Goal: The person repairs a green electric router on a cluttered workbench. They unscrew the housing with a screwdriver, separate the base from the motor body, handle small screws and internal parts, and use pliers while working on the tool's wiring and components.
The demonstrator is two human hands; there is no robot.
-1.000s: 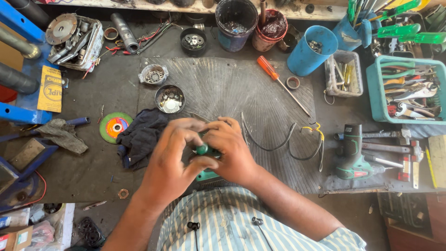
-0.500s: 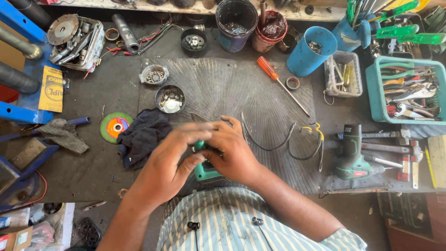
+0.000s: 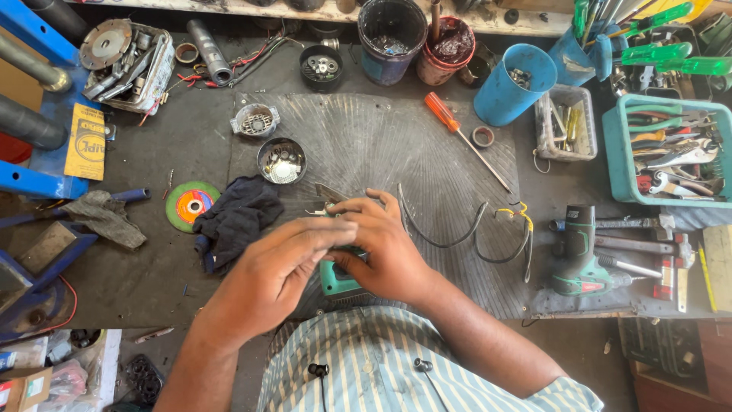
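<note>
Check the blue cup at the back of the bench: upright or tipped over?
Upright. The blue cup stands on its base with its open mouth facing up, and small metal parts show inside.

We count two hands, left (image 3: 286, 263) and right (image 3: 385, 248), one orange-handled screwdriver (image 3: 463, 137), one blue cup (image 3: 513, 84), two dark buckets (image 3: 393, 38), one green drill (image 3: 579, 252), one cutting disc (image 3: 191, 206).

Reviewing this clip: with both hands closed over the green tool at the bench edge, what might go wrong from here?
The green tool sits at the near edge of the ribbed mat, mostly hidden under the left hand and right hand; a slip might drop it off the bench. The open bowl of small metal parts stands just beyond the hands and may be knocked over. The black cable beside the right hand might snag.
</note>
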